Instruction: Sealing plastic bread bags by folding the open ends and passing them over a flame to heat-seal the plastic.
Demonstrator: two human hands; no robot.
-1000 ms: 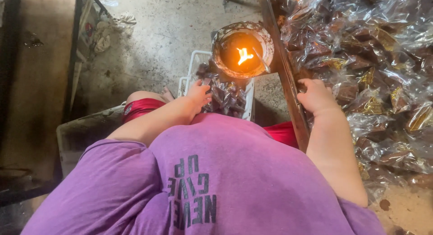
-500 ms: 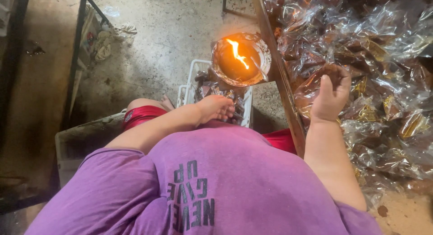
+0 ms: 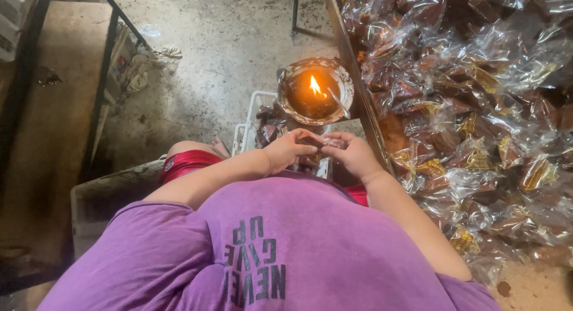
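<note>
My left hand [image 3: 289, 150] and my right hand [image 3: 353, 154] meet in front of my chest, both pinching one small clear-wrapped brown packet [image 3: 320, 141] between the fingertips. Just beyond the hands a round metal bowl lamp [image 3: 315, 91] burns with an orange flame. Under the hands a white wire basket [image 3: 253, 127] holds several wrapped brown packets. To my right a large heap of the same clear-wrapped brown sweets [image 3: 477, 108] covers a table.
A wooden table edge [image 3: 358, 90] runs diagonally between the lamp and the heap. Bare concrete floor [image 3: 215, 54] lies ahead. A dark metal frame [image 3: 104, 78] and a grey tub [image 3: 98, 197] stand to my left. My purple shirt fills the lower view.
My right hand came back from the heap on the right with a packet and joined my left hand in front of me. The left hand lifted slightly toward the lamp.
</note>
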